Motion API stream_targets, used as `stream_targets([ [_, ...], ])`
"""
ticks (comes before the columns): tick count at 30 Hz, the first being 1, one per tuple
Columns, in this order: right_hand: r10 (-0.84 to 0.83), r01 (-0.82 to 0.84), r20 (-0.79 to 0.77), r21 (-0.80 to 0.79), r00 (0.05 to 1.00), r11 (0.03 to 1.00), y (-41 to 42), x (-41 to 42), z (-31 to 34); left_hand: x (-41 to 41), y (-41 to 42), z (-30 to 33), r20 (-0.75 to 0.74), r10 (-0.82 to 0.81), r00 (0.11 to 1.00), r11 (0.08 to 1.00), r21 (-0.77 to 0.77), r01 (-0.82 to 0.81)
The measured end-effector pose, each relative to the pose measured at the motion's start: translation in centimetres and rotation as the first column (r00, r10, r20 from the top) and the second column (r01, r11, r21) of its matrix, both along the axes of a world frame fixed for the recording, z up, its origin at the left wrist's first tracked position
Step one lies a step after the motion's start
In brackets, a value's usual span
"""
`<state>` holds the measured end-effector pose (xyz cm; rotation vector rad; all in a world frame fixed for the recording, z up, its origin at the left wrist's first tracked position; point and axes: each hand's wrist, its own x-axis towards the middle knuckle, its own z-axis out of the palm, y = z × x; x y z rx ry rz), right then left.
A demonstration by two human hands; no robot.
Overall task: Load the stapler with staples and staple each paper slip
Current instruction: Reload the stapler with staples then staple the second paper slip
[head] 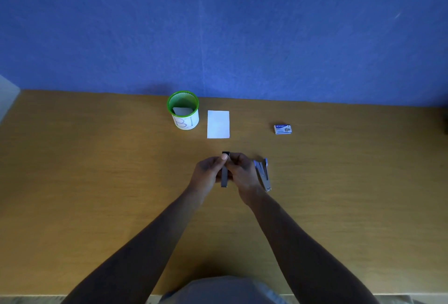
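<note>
Big blue wall (218,25) fills the whole top half, and below it is my wooden desk (97,170), kind of a yellowy-tan top. My two forearms come in from the bottom and meet around the middle of the desk. Left hand (208,173) and right hand (242,173) are both curled closed around the same thing: a long narrow grey metal bar with a black end, which looks like the stapler's staple tray (224,177). It points away from me, my left thumb pressing near the black tip. Can't tell if there are staples in it, too small to see.

Back near the wall sits a green mesh cup (183,110) with a white label around it and some scribbled letters; something flat and grey is standing inside. Just right of it, a white paper slip (218,124) lies flat on the desk. The stapler (263,174) body, silver, lies right beside my right hand. Well off to the right is a little blue-and-white staple box (282,129).
</note>
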<state>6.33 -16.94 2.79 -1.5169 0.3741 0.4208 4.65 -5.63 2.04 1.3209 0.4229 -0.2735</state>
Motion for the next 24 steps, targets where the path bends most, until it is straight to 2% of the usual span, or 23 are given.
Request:
stream_targets([
  [3, 0.010, -0.010, -0.003, -0.064, 1.000, 0.998, -0.1, 0.2, -0.4, 0.1, 0.1, 0.0, -0.016, -0.040, 0.999, 0.999, 0.034, 0.040],
  [6, 0.030, -0.023, 0.030, -0.211, 0.999, 0.977, 0.1, 0.5, -0.7, 0.3, 0.2, -0.2, -0.022, -0.051, 0.998, 0.980, 0.192, 0.055],
  [10, 0.069, -0.027, 0.074, -0.471, 0.995, 0.882, 0.6, 0.9, -1.0, 0.9, 0.9, -0.8, 0.030, 0.017, 0.999, 0.914, 0.405, -0.028],
  [13, 0.105, -0.033, 0.081, -0.615, 0.991, 0.788, 1.2, 1.2, -1.5, 1.7, 1.5, -0.8, 0.036, 0.033, 0.999, 0.903, 0.428, -0.045],
  [17, 0.178, -0.085, 0.052, -0.727, 0.983, 0.681, 1.9, 1.5, -2.2, 2.3, 1.9, -1.5, -0.007, 0.067, 0.998, 0.905, 0.420, -0.058],
  [24, 0.230, -0.146, -0.003, -0.779, 0.973, 0.609, 2.6, 2.4, -3.2, 3.3, 2.0, -2.3, -0.085, 0.065, 0.994, 0.874, 0.486, -0.015],
])
